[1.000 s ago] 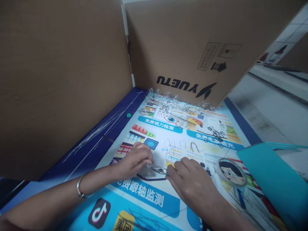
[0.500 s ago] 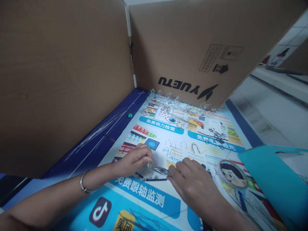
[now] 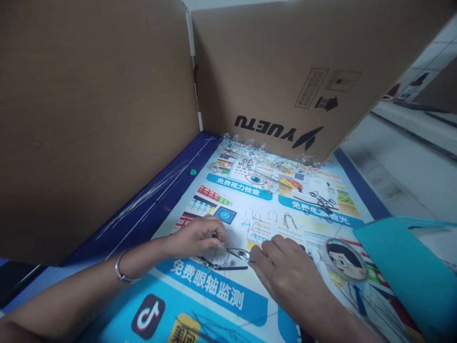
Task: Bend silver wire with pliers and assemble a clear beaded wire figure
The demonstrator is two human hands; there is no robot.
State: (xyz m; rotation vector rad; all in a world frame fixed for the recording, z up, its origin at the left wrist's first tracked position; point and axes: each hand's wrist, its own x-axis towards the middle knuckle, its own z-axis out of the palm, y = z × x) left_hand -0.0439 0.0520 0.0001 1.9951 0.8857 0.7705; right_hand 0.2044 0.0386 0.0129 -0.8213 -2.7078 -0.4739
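My left hand (image 3: pixel 194 237) is closed in a pinch on a small clear and dark part of a pair of glasses (image 3: pixel 218 259) lying on the printed mat (image 3: pixel 214 295). A silver bracelet (image 3: pixel 119 271) sits on that wrist. My right hand (image 3: pixel 285 269) grips small metal pliers (image 3: pixel 240 254), whose tip meets the left fingertips. A thin dark temple arm of the glasses lies flat on the mat just below the two hands.
Cardboard walls (image 3: pixel 89 119) close off the left and back. Clear plastic bits (image 3: pixel 257 152) lie along the back wall, metal hooks (image 3: pixel 271 219) and dark rings (image 3: pixel 321 200) beyond the hands. A round lens (image 3: pixel 344 259) and a teal folder (image 3: pixel 410 267) lie right.
The left hand has shifted slightly and the clear piece under it now shows less; the dark temple arm lies more exposed. The pliers stay at the left fingertips.
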